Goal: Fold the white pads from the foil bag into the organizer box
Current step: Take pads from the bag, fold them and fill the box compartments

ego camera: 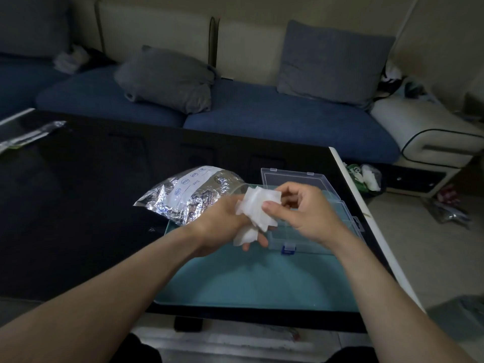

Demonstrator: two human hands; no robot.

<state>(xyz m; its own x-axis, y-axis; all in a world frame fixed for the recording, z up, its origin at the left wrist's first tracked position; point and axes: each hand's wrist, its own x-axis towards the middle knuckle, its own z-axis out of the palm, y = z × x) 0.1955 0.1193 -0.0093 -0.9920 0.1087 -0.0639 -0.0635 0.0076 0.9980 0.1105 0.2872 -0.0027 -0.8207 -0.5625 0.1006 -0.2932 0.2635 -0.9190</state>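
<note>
Several white pads (253, 212) lie bunched in my left hand (222, 226), whose fingers curl under them above the teal mat (256, 279). My right hand (301, 213) pinches the top pad between thumb and forefinger. The silver foil bag (188, 195) lies on the table just left of my hands. Behind and under my right hand stands the clear organizer box (306, 237), its lid (293, 178) tilted open at the back and a blue latch (288, 249) at its front.
A black glossy table (78, 205) holds the mat. Its white right edge (366, 213) drops to the floor. A clear plastic wrapper (28, 134) lies at the far left. A blue sofa (262, 113) with grey cushions stands behind the table.
</note>
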